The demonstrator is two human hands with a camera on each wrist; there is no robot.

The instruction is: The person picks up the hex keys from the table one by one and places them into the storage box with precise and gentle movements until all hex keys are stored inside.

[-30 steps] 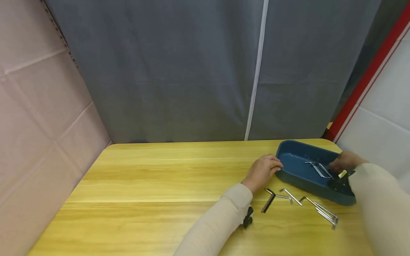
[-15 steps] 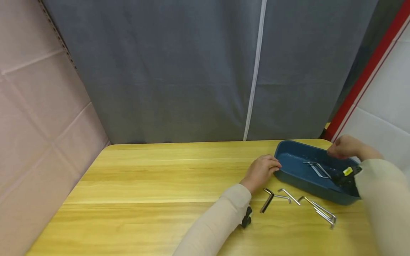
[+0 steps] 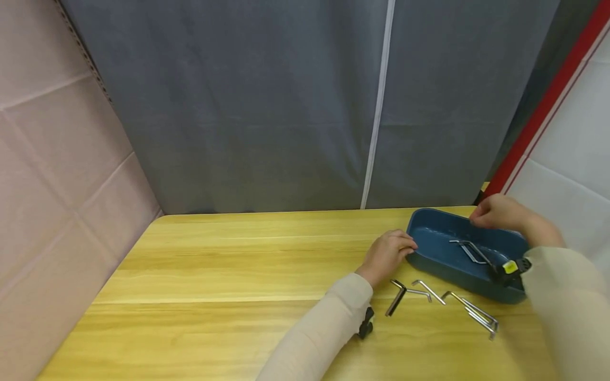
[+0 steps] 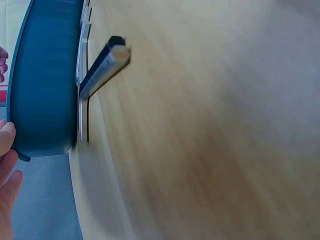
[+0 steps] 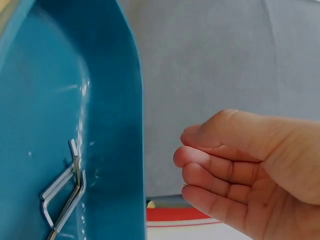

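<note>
Hex keys may rattle out if the blue tray shifts: left hand merely rests against it, right hand hovers empty, loosely curled.

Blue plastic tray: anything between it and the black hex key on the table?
In the head view, only bare wooden table separates the blue plastic tray from the black hex key; silver hex keys lie farther right.

Blue tray on wooden table, dark hex key beside, fingertips touching.

Blue tray, silver hex keys
</note>
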